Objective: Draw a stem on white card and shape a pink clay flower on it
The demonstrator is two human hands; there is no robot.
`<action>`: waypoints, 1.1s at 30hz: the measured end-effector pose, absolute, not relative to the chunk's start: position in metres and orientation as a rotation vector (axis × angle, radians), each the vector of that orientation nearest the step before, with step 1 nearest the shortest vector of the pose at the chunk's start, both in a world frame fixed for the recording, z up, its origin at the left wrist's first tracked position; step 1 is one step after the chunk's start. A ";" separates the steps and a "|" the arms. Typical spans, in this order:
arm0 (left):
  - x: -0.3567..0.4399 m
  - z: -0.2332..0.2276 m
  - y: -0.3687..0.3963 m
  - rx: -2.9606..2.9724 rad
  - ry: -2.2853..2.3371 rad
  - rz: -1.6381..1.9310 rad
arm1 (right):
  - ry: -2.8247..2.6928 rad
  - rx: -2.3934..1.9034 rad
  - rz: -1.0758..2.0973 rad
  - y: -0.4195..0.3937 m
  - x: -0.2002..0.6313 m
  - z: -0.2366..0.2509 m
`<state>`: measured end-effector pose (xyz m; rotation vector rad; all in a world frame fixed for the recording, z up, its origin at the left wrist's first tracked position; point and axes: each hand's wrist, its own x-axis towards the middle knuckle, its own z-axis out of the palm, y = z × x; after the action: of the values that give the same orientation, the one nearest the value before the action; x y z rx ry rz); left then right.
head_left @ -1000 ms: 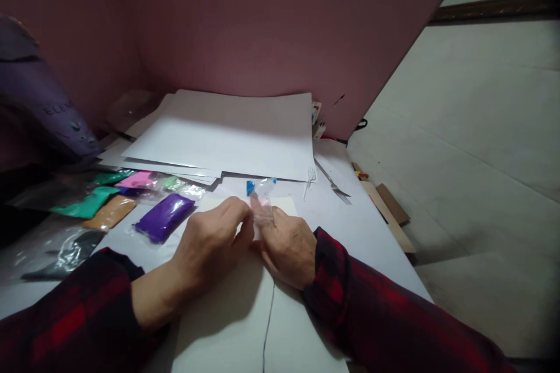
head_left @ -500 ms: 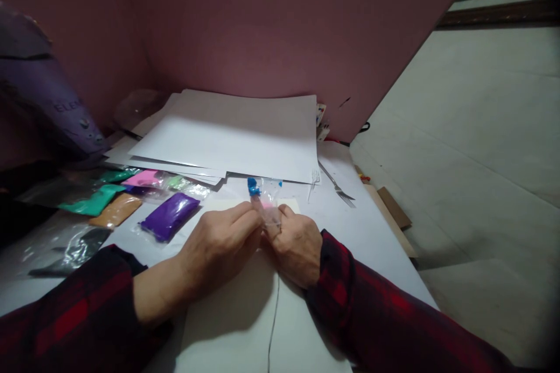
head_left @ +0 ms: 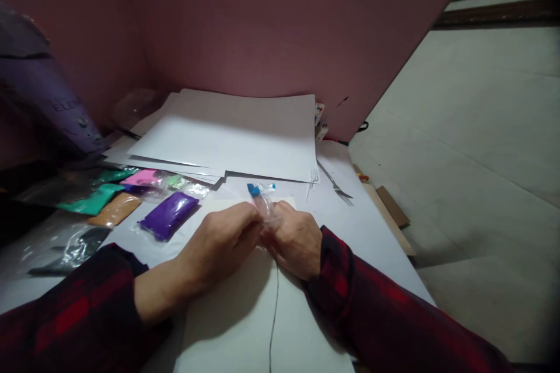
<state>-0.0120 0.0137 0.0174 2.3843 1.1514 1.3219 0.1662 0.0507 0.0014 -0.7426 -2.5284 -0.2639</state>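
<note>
Between my two hands is a small clear plastic bag (head_left: 268,201) with blue bits at its far end. My left hand (head_left: 227,239) pinches the bag from the left, fingers closed. From the other side my right hand (head_left: 297,239) grips it too, its fingers curled and partly hidden. Both hands are over a sheet of off-white paper (head_left: 231,332), on which a dark line runs toward me. A purple clay packet (head_left: 170,215) lies to the left of my left hand.
Teal (head_left: 94,199), orange (head_left: 115,210) and pink packets (head_left: 142,178) lie at left beside a dark one (head_left: 81,250). White sheets (head_left: 236,134) are stacked at the back. A metal fork (head_left: 339,186) and a small white plastic fork (head_left: 312,182) lie at right. A purple container (head_left: 65,99) stands back left.
The plastic bag has become more bunched and twisted between my fingers, and its blue end sits slightly lower. My right hand has turned a little; the left has barely moved.
</note>
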 end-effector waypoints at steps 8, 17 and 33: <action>-0.017 0.037 0.020 1.382 1.268 1.325 | -2.448 -0.679 -0.237 0.052 0.169 0.000; -0.021 0.036 0.026 1.115 1.227 1.258 | -2.446 -0.513 -0.343 0.053 0.169 0.000; -0.018 0.042 0.027 0.986 1.227 1.233 | -2.503 -0.618 -0.371 0.053 0.171 0.000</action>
<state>-0.0183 0.0267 0.0420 0.9863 1.2273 1.2334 0.1715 0.0532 0.0001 -0.6177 -2.5034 -0.3708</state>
